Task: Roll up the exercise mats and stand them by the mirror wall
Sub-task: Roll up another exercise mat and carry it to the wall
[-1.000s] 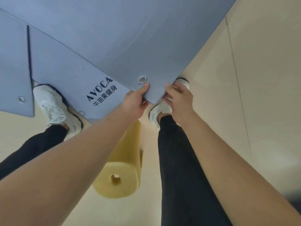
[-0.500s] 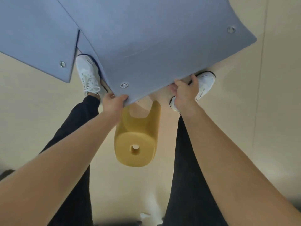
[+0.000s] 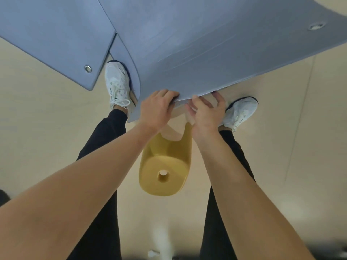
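Hands: left [image 3: 156, 107] and right [image 3: 205, 111] grip blue mat [image 3: 206, 53] edge (fingers curled).

We have a single view, from a wide-angle camera worn on the person's head. It faces steeply down along the body, so we look past both forearms to the left hand [image 3: 157, 107] and the right hand [image 3: 205, 113], which sit near the middle of the frame. Beyond them, farther from the lens, lies the floor [image 3: 47, 128] with the left shoe [image 3: 117, 85] and right shoe [image 3: 240, 113]. The blue mat [image 3: 206, 44] fills the top of the view. The wide lens bows its edges toward the borders.
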Available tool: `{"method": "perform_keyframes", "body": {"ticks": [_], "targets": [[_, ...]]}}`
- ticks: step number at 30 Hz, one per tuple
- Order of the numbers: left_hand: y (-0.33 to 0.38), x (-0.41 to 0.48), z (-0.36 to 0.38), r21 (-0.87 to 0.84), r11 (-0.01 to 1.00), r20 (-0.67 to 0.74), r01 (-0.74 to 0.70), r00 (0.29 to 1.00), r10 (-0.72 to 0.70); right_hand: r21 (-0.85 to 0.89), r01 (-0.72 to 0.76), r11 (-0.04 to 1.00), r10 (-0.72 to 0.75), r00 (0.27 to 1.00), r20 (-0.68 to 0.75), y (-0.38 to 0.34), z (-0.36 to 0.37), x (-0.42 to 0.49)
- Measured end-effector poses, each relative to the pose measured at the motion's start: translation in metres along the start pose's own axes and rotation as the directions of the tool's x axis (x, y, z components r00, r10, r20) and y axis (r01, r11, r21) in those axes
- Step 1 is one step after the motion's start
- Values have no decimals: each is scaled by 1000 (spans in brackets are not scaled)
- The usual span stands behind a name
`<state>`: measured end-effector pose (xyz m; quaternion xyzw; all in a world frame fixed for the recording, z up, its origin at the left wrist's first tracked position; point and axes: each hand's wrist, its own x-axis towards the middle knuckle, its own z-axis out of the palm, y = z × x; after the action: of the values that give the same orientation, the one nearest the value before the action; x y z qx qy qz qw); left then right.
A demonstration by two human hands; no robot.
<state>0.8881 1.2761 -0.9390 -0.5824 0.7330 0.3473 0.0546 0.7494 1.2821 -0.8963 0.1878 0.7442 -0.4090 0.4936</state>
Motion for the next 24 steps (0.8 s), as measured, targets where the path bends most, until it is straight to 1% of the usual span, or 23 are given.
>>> {"method": "perform_keyframes", "body": {"ticks": [1,2,3,4,5,6,7,8,9,10,11,12,13,14,15,16,17,18,20,21,22,23,24], "targets": [[-1,1,-4,12,1000,-23,-21,999,22,-82,72,994,-72,997,-1,-2,0,-1],[-2,2,-7,25,999,-35,-47,998,48,-233,179,956,-183,983,4,-4,-2,0],[-3,4,-10,38,997,-42,-72,996,73,-408,302,862,-315,948,35,-7,-6,3],[-4,6,-14,50,995,-46,-90,995,92,-560,418,715,-446,890,94,-11,-11,7],[-6,7,-18,62,993,-52,-100,993,104,-673,506,539,-551,816,172,-16,-17,13],[-7,9,-22,77,991,-55,-107,992,111,-754,554,353,-625,739,250,-23,-25,21],[-8,10,-27,93,989,-54,-118,991,124,-809,566,159,-667,666,334,-32,-33,29],[-9,9,-32,105,985,-54,-133,989,139,-832,554,-37,-678,598,428,-42,-41,39],[-11,7,-37,117,982,-54,-145,987,153,-805,545,-233,-663,517,542,-54,-49,51],[-12,3,-43,135,980,-58,-147,986,156,-734,544,-407,-620,425,660,-67,-54,62],[-14,-1,-50,161,977,-65,-140,986,152,-634,554,-540,-556,331,763,-79,-57,73],[-17,-5,-56,187,974,-73,-131,987,147,-520,578,-629,-475,244,846,-91,-59,83],[-19,-9,-62,206,971,-71,-124,987,141,-408,608,-681,-380,182,907,-102,-59,88],[-22,-12,-67,222,968,-57,-117,990,133,-311,637,-706,-275,159,948,-109,-57,89],[-28,-14,-71,237,966,-40,-103,992,116,-240,666,-707,-147,193,970,-110,-54,88],[-37,-15,-75,252,964,-21,-84,996,92,-210,699,-683,-6,282,959,-108,-48,84],[-47,-16,-79,266,962,-5,-63,998,66,-218,721,-658,116,382,917,-100,-42,80],[-59,-18,-80,278,960,12,-41,999,39,-235,735,-636,181,438,880,-90,-36,78],[-84,-19,-77,298,954,50,26,998,-43,-304,773,-557,164,461,872,-63,-18,70],[-96,-19,-74,320,944,50,84,993,-105,-354,791,-499,142,478,867,-49,-8,65],[-106,-20,-73,332,934,72,134,983,-167,-412,801,-435,135,510,849,-34,2,61],[-113,-23,-69,311,937,104,160,974,-201,-451,805,-385,134,532,836,-21,11,56],[-119,-29,-61,275,950,134,146,973,-188,-477,801,-361,144,553,820,-9,19,53]]}}
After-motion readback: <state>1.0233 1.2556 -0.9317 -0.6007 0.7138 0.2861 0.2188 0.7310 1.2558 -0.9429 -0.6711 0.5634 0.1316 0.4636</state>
